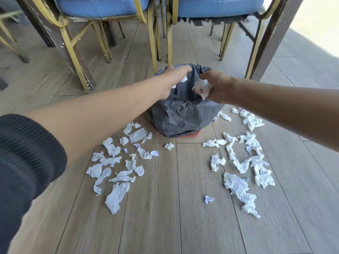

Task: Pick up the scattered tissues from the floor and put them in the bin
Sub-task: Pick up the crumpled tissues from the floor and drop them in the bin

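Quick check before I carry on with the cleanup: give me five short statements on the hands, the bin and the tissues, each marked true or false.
1. The right hand holds a crumpled tissue over the bin. True.
2. The bin is lined with a white bag. False: the liner is dark grey, over a red basket.
3. Loose tissues lie on the floor on both sides of the bin. True: one cluster on the left, another on the right.
4. The bin stands on one of the blue chairs. False: it stands on the wooden floor in front of them.
5. The left hand is resting on the floor. False: it is raised at the bin's mouth.
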